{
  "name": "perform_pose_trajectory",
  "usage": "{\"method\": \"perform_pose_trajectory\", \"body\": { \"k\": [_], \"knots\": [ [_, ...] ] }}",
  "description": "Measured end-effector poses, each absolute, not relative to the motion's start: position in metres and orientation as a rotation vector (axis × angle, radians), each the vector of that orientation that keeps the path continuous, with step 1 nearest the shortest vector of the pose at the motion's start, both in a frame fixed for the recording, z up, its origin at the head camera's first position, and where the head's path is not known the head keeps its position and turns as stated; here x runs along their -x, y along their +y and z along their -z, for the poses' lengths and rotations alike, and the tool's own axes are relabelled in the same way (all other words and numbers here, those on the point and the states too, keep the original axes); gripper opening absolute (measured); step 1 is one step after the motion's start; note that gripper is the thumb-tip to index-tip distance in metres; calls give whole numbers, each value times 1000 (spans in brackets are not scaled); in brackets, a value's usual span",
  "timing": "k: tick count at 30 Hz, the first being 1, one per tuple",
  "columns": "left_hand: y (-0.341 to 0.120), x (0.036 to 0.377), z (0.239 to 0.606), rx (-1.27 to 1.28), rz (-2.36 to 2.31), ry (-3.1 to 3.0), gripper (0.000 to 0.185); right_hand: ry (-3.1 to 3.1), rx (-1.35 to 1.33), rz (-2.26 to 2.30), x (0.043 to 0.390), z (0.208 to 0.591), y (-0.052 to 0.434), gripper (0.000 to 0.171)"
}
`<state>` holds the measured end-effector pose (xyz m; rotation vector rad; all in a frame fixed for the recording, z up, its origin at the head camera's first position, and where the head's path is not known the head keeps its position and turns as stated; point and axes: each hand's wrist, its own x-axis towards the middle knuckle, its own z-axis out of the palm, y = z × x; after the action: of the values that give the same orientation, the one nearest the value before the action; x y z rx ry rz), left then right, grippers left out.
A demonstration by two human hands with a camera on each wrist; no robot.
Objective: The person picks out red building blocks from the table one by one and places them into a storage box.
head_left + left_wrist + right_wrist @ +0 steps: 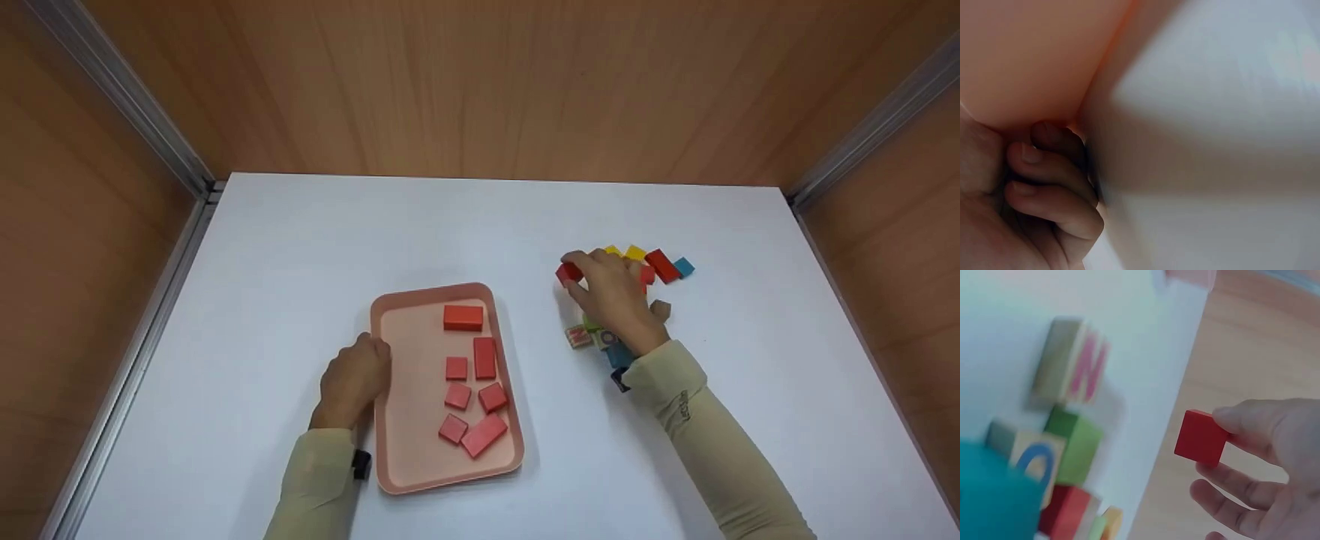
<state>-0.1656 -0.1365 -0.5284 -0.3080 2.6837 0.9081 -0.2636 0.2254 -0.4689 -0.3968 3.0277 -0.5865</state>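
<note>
While the right hand (611,292) has a red cube (568,273) pinched, the tray (409,375) sits off to the left, kinda longways front-to-back, left hand (356,379) clamped on its left side.

White table (300,240). On it: 1 pink tray (411,405), long sides running near to far. Right of tray: loose cluster, including 1 red oblong block (662,266) beside 1 small blue block (683,267).

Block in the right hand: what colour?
The block is red, clearest in the right wrist view.
</note>
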Motion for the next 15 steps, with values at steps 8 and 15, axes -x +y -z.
{"method": "perform_pose_trajectory", "body": {
  "k": [8, 15],
  "knots": [
    [-133, 168, 527, 309, -906, 2712, 44, 3023, 665, 587, 246, 461, 187, 41],
    [-129, 173, 528, 317, -863, 2702, 44, 3009, 840, 529, 232, 459, 148, 43]
  ]
}}
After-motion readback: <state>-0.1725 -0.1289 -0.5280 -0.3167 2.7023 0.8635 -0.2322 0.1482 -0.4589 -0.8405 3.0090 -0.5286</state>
